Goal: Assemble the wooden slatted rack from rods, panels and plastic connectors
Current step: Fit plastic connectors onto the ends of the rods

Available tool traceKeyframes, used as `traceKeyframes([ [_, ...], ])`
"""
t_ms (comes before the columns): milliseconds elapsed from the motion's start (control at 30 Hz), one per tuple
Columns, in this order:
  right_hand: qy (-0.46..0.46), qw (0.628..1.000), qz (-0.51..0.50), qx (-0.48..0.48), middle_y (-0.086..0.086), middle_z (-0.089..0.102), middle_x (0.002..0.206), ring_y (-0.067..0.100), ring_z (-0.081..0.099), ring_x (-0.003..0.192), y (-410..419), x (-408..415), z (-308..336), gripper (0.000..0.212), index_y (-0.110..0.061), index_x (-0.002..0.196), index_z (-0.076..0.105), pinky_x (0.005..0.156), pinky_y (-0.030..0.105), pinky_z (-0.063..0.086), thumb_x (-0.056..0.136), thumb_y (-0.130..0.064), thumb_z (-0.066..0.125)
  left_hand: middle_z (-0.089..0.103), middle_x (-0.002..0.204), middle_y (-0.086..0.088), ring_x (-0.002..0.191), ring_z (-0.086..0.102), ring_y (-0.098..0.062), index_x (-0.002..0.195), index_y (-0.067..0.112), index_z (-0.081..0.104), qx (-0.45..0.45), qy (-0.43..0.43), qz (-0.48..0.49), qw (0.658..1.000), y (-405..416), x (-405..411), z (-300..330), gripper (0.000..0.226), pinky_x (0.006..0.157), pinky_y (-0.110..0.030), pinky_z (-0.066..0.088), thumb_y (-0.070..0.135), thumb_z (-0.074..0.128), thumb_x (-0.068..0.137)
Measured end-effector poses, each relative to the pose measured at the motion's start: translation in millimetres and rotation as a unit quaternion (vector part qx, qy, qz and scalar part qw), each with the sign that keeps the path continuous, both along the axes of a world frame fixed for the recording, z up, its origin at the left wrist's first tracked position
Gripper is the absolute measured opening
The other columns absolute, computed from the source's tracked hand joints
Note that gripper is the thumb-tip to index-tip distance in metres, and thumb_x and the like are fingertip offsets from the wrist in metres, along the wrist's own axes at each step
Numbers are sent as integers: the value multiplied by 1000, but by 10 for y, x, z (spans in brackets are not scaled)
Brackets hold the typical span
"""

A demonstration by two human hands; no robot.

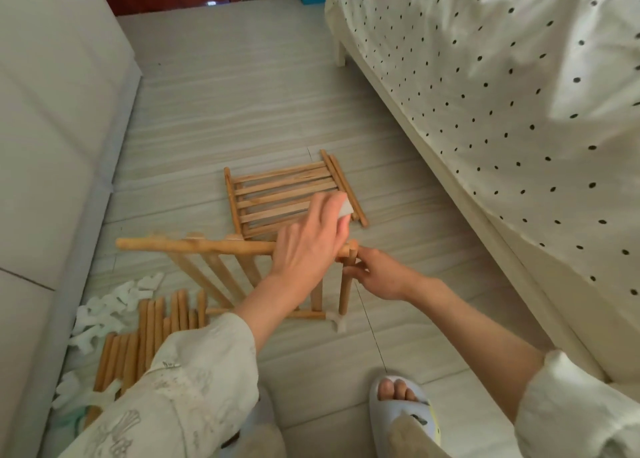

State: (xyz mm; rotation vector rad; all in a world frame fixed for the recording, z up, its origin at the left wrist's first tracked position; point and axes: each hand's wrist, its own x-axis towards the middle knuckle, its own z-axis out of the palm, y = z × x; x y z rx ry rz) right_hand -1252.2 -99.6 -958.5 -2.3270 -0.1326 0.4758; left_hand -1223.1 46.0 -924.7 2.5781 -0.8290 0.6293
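My left hand lies over the right end of the top rod of an upright slatted panel, palm down, and a white plastic connector sits pinched under its fingertips — the connector shows just past the fingers, above the rod's end. My right hand is just beside it, fingers curled round the upper part of a short vertical rod at the panel's right edge. That rod stands in another white connector resting on the floor, where the panel's bottom rail also meets it. The two hands are nearly touching at the top right corner of the panel.

A second slatted panel lies flat on the floor beyond my hands, toward the bed. At the floor's left edge, along the wall, lie a bundle of loose rods and a scatter of spare connectors — touching each other.
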Motion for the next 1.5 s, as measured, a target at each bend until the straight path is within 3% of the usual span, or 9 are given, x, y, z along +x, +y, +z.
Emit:
traceKeyframes([
  [133, 16, 999, 8, -32, 4, 63, 113, 24, 59, 107, -153, 43, 21, 17, -9, 109, 57, 96, 36, 44, 95, -17, 53, 59, 98, -7, 44, 55, -20, 116, 14, 45, -10, 26, 43, 999, -74, -90, -8, 29, 32, -27, 44, 33, 32, 98],
  [267, 12, 988, -63, 140, -3, 56, 122, 12, 55, 115, -240, -31, 246, 40, -17, 133, 50, 99, 24, 41, 95, -6, 50, 60, 104, -5, 54, 59, -16, 121, 14, 52, -51, 71, 11, 996, -26, -73, 42, 37, 39, -13, 31, 34, 32, 98],
  [400, -97, 946, -133, 280, -6, 61, 122, 2, 56, 113, -183, -71, 566, 28, -25, 123, 56, 97, 24, 46, 97, -17, 48, 55, 122, 1, 87, 62, -16, 130, 18, 47, -109, 144, -49, 982, 7, -89, 88, 38, 62, -28, 49, 34, 37, 97],
  [600, -161, 940, -141, 266, -28, 61, 75, -7, 56, 70, 58, -3, 671, 19, -18, 107, 67, 69, 8, 41, 88, -14, 63, 47, 119, 14, 91, 62, -12, 127, 21, 26, -172, 223, -46, 958, 37, -114, 130, 45, 73, -39, 55, 20, 55, 92],
  [733, -149, 946, -183, 222, -7, 68, 75, 4, 62, 67, 1, 14, 642, 10, -22, 90, 66, 68, 14, 47, 83, -17, 70, 44, 133, 10, 104, 58, -6, 134, 24, 21, -188, 253, -72, 946, 54, -74, 113, 59, 82, -29, 53, 19, 58, 88],
  [833, -104, 877, -322, 340, 4, 66, 69, 8, 59, 57, -159, 4, 702, 6, -11, 86, 61, 63, 21, 48, 88, -16, 64, 38, 137, 7, 102, 52, 1, 138, 22, 26, -159, 238, -62, 956, 66, -57, 112, 58, 79, -5, 39, 30, 55, 89],
  [933, -14, 801, -399, 446, 7, 60, 64, 12, 50, 50, -266, -57, 731, 10, -6, 95, 54, 59, 25, 44, 93, -15, 54, 37, 131, 4, 105, 51, -7, 134, 19, 32, -62, 205, -72, 974, 72, -77, 117, 53, 83, -22, 49, 39, 48, 88],
  [1100, -10, 843, -373, 388, 5, 56, 56, 14, 45, 46, -189, -179, 638, 22, -16, 113, 58, 57, 28, 40, 95, -13, 45, 55, 102, 1, 89, 57, -17, 106, 14, 53, 97, 72, 13, 993, 35, -90, 56, 46, 88, -39, 39, 54, 37, 89],
  [1500, -70, 883, -317, 338, 0, 61, 53, 13, 50, 42, -134, -103, 650, 4, -18, 92, 56, 45, 20, 38, 93, -14, 54, 60, 88, 1, 69, 61, -16, 101, 17, 61, 103, 50, 28, 993, 185, -110, -81, 32, 66, -31, 42, 43, 43, 91],
])
